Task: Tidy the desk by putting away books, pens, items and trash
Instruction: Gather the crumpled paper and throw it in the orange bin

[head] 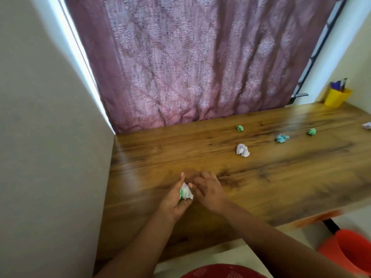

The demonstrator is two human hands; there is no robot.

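Head view: left hand [176,199] cups light, squashy paper balls [186,192] on the desk [281,177]; right hand [206,189] beside, loosely curled, empty.

Colours and patterns around the brown wood-grain desk [261,177]

Behind the desk hangs a mauve-pink curtain with pale floral diamond motifs [190,57]; on the desk lie two small green crumpled paper balls [240,128] [311,131], a light blue crumpled paper [281,138] and a white crumpled paper [243,150]. At the desk's far right corner stands a yellow plastic cup [336,97]. An orange-red plastic bucket [349,255] sits below the desk. The left hand [176,199] holds a white-and-green paper wad [186,191].
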